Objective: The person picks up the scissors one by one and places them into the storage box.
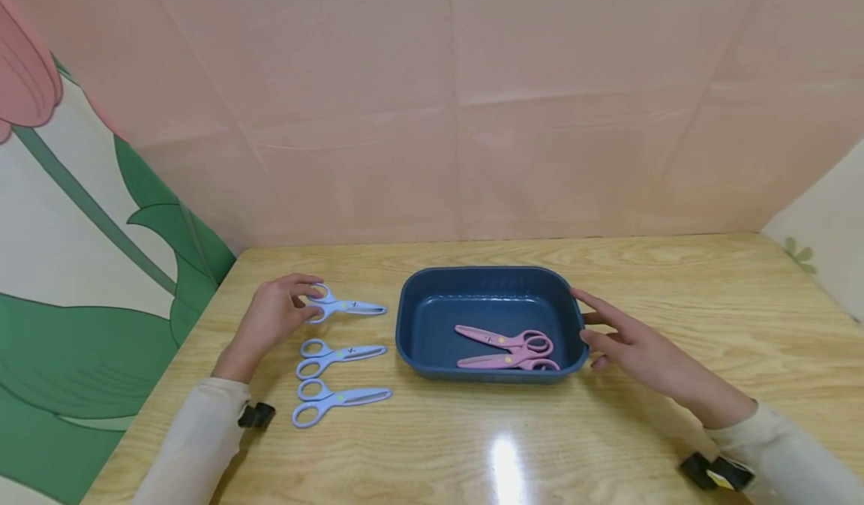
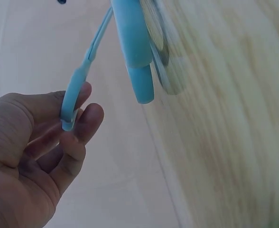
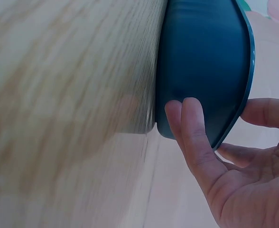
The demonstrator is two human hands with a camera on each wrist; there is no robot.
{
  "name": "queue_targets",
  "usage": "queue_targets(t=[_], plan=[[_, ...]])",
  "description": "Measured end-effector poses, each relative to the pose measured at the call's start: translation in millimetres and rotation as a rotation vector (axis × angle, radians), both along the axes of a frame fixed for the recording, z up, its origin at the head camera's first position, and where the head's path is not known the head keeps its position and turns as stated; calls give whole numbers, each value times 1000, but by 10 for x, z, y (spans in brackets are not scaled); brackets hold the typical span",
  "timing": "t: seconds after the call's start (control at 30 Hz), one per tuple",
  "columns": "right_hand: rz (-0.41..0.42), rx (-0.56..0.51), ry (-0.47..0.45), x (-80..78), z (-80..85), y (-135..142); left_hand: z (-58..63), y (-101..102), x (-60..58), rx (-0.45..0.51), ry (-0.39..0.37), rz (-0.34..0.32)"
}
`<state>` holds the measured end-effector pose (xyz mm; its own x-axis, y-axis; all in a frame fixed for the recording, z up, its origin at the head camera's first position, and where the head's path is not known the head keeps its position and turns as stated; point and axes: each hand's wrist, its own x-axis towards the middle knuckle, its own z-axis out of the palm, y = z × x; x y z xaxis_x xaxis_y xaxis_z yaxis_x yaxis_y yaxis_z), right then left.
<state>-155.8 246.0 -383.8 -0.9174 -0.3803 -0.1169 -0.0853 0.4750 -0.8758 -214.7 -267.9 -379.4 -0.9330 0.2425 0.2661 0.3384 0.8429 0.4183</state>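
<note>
At the back left, my left hand [image 1: 277, 314] pinches the handle loops of a pair of light-blue scissors [image 1: 351, 308], whose blades point right. In the left wrist view these scissors [image 2: 75, 88] stand off the wood surface, between thumb and fingers. Two more pairs of blue scissors, a middle one [image 1: 354, 353] and a front one [image 1: 358, 396], lie nearer on the table. My right hand [image 1: 637, 351] touches the right end of a dark-blue tray [image 1: 486, 375], its fingers fairly straight against the outer wall [image 3: 206, 57]. Inside lie two pairs of pink scissors [image 1: 502, 360], partly overlapping.
The wood-grain table [image 1: 688, 287] runs back to a pink sheet-covered wall [image 1: 459, 115]. A flower-patterned panel [image 1: 88, 265] borders its left side, and a pale wall [image 1: 826, 242] stands at the right.
</note>
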Motion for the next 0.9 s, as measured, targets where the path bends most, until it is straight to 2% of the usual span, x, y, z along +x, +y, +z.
queue_targets(t=[0.37, 0.5, 0.67, 0.9], plan=[[-1, 3, -2, 2, 4, -2, -7, 32, -2, -61, 24, -33], [-3, 1, -5, 3, 3, -8, -16, 29, 8, -48, 15, -24], [-1, -3, -13, -1, -2, -8, -24, 14, 9, -22, 41, -14], [-1, 0, -16, -3, 3, -9, -26, 11, -4, -43, 42, -22]])
